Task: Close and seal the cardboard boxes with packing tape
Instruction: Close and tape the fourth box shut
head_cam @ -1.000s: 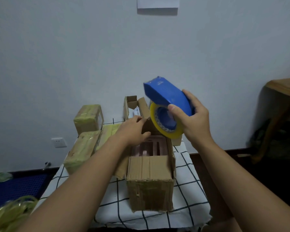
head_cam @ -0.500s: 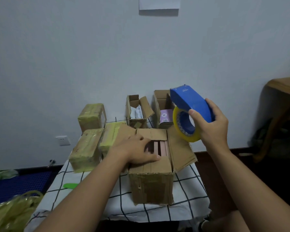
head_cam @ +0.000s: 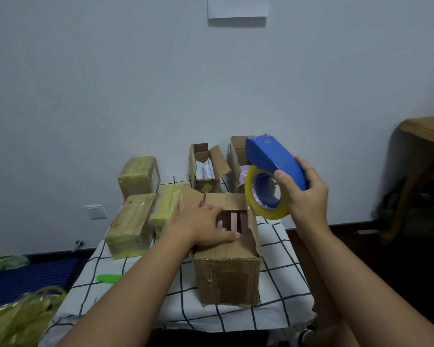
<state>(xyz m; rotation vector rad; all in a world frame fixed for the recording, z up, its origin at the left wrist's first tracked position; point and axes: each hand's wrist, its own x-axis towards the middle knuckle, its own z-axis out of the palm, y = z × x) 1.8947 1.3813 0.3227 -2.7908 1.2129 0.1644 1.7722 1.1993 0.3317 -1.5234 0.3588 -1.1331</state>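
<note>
A brown cardboard box (head_cam: 227,276) stands at the front of the checked tablecloth (head_cam: 281,279). Its top is partly open and pink items show inside. My left hand (head_cam: 201,222) lies flat on the box's left flap and presses it down, fingers straight. My right hand (head_cam: 305,194) grips a blue tape dispenser (head_cam: 273,159) with a yellow tape roll (head_cam: 266,209), held in the air above the box's right flap, which stands up. Two more open boxes stand behind: one with white contents (head_cam: 206,169) and one (head_cam: 238,159) half hidden by the dispenser.
Three boxes wrapped in yellowish tape (head_cam: 129,224) (head_cam: 138,176) (head_cam: 167,206) sit at the table's left. A green object (head_cam: 108,278) lies near the front left. Crumpled yellow tape (head_cam: 18,319) is heaped low on the left. A wooden table (head_cam: 426,131) stands at the right.
My left hand has slid further over the box top, pushing the left flap flat. The right flap has risen from lying outward to upright. The dispenser has come back left and lower, near the box.
</note>
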